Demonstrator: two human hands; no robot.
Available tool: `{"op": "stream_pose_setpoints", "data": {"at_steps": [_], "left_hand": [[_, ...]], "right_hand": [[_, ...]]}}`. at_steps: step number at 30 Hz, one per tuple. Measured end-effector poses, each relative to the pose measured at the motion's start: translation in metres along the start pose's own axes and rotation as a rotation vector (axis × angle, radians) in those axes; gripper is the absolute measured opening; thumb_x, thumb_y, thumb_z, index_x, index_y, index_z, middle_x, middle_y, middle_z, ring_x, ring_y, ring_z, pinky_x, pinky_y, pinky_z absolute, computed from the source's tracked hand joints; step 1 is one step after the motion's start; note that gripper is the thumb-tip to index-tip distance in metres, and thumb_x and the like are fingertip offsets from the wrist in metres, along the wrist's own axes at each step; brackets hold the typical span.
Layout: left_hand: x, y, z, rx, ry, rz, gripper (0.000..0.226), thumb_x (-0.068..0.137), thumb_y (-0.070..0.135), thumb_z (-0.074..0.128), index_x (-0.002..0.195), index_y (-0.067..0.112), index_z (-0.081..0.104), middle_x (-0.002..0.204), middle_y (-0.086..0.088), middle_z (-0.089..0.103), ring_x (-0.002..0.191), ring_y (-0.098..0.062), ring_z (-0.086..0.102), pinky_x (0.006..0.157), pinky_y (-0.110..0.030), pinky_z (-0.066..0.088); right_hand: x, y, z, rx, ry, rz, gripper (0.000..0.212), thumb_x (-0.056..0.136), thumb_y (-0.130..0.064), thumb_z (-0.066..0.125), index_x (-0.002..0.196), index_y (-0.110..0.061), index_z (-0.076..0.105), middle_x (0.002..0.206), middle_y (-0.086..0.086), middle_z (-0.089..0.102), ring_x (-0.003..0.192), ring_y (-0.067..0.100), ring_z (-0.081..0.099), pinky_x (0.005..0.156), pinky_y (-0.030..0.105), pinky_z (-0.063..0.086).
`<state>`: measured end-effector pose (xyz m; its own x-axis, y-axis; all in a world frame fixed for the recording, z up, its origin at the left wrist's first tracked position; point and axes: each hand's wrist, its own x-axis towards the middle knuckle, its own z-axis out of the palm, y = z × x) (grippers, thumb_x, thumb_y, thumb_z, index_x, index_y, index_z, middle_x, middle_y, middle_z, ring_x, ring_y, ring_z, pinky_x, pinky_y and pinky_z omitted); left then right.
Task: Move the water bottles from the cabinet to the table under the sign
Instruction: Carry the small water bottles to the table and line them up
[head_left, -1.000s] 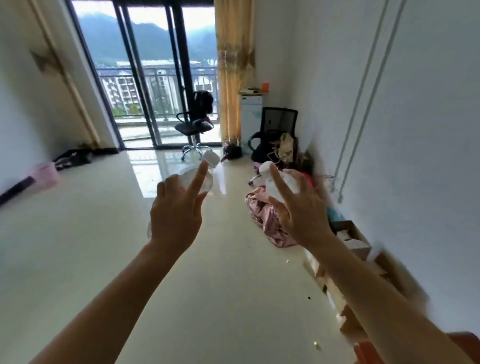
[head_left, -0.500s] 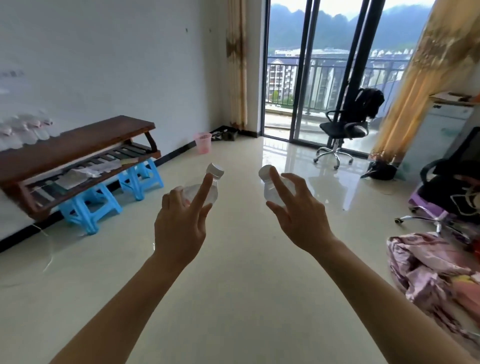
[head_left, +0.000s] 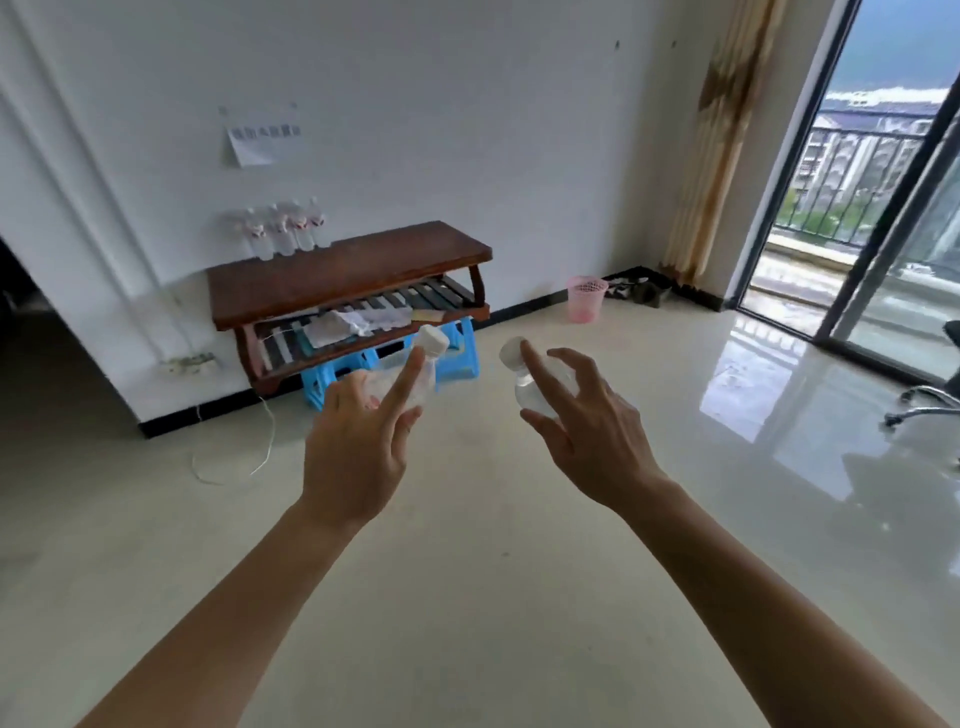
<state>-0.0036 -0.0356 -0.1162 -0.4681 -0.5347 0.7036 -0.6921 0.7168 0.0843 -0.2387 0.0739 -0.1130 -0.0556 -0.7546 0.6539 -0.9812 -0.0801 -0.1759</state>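
I hold one clear plastic white-capped water bottle (head_left: 410, 376) in my closed left hand (head_left: 358, 447), another (head_left: 535, 384) in my right hand (head_left: 592, 436), necks forward, for the dark wooden desk (head_left: 363, 270) under the paper sign (head_left: 262, 143), whose back-left corner already carries bottles (head_left: 283, 231).

A table (head_left: 358, 270) is set against the wall, below a paper sign (head_left: 260, 144). A row of bottles (head_left: 283, 228) is stood on its rear left corner. Stools (head_left: 395, 364) are placed beneath it. A basket (head_left: 587, 299) is located on the floor to its right.
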Motion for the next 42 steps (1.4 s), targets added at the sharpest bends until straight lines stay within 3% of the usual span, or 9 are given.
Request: {"op": "stream_pose_setpoints", "data": {"at_steps": [6, 14, 17, 21, 25, 30, 33, 42], "left_hand": [[0.052, -0.128, 0.059, 0.133, -0.01, -0.183, 0.054, 0.103, 0.039, 0.04, 0.156, 0.029, 0.034, 0.109, -0.02, 0.055, 0.093, -0.034, 0.055, 0.056, -0.037, 0.053], [0.16, -0.266, 0.139, 0.16, -0.038, -0.223, 0.058, 0.104, 0.034, 0.053, 0.157, 0.028, 0.031, 0.112, -0.022, 0.056, 0.097, -0.034, 0.055, 0.057, -0.034, 0.049], [0.208, -0.303, 0.177, 0.168, -0.04, -0.207, 0.059, 0.101, 0.031, 0.057, 0.156, 0.024, 0.037, 0.11, -0.021, 0.056, 0.094, -0.035, 0.056, 0.058, -0.031, 0.044], [0.272, -0.344, 0.239, 0.144, -0.049, -0.224, 0.056, 0.102, 0.038, 0.049, 0.156, 0.025, 0.037, 0.107, -0.021, 0.057, 0.093, -0.034, 0.057, 0.056, -0.034, 0.051], [0.345, -0.388, 0.326, 0.127, -0.065, -0.207, 0.055, 0.105, 0.039, 0.046, 0.157, 0.032, 0.029, 0.107, -0.019, 0.055, 0.094, -0.032, 0.054, 0.057, -0.036, 0.052], [0.449, -0.439, 0.413, 0.136, -0.128, -0.24, 0.068, 0.099, 0.035, 0.059, 0.157, 0.036, 0.024, 0.108, -0.018, 0.056, 0.098, -0.034, 0.056, 0.056, -0.038, 0.054], [0.494, -0.475, 0.436, 0.158, -0.071, -0.241, 0.065, 0.098, 0.035, 0.06, 0.157, 0.032, 0.032, 0.105, -0.018, 0.057, 0.096, -0.034, 0.057, 0.054, -0.036, 0.052], [0.581, -0.616, 0.513, 0.26, -0.082, -0.356, 0.071, 0.099, 0.039, 0.054, 0.159, 0.04, 0.016, 0.11, -0.018, 0.059, 0.098, -0.032, 0.058, 0.06, -0.04, 0.057]], "right_hand": [[0.137, -0.006, 0.136, 0.137, -0.063, -0.14, 0.092, 0.088, -0.027, 0.079, 0.156, -0.033, 0.018, 0.137, 0.021, 0.049, 0.096, 0.035, 0.066, 0.063, 0.044, 0.059], [0.3, -0.001, 0.266, 0.216, -0.074, -0.249, 0.093, 0.085, -0.022, 0.081, 0.155, -0.029, 0.02, 0.137, 0.021, 0.049, 0.098, 0.038, 0.065, 0.061, 0.042, 0.06], [0.352, 0.022, 0.305, 0.225, -0.071, -0.217, 0.095, 0.085, -0.022, 0.081, 0.156, -0.029, 0.019, 0.137, 0.02, 0.048, 0.099, 0.038, 0.066, 0.062, 0.041, 0.06], [0.417, 0.074, 0.362, 0.185, -0.096, -0.186, 0.091, 0.088, -0.028, 0.077, 0.157, -0.031, 0.018, 0.136, 0.019, 0.049, 0.09, 0.033, 0.067, 0.058, 0.029, 0.05], [0.488, 0.14, 0.434, 0.193, -0.084, -0.161, 0.09, 0.089, -0.028, 0.075, 0.158, -0.032, 0.017, 0.138, 0.02, 0.049, 0.096, 0.034, 0.066, 0.061, 0.036, 0.056], [0.596, 0.208, 0.514, 0.198, -0.153, -0.167, 0.094, 0.091, -0.026, 0.075, 0.156, -0.039, 0.008, 0.142, 0.018, 0.047, 0.106, 0.035, 0.063, 0.064, 0.043, 0.061], [0.657, 0.224, 0.55, 0.204, -0.16, -0.202, 0.093, 0.09, -0.027, 0.075, 0.156, -0.039, 0.01, 0.14, 0.019, 0.05, 0.103, 0.036, 0.065, 0.061, 0.042, 0.06], [0.817, 0.237, 0.689, 0.272, -0.237, -0.275, 0.098, 0.094, -0.023, 0.071, 0.155, -0.047, -0.002, 0.147, 0.013, 0.044, 0.095, 0.027, 0.064, 0.053, 0.034, 0.057]]}}
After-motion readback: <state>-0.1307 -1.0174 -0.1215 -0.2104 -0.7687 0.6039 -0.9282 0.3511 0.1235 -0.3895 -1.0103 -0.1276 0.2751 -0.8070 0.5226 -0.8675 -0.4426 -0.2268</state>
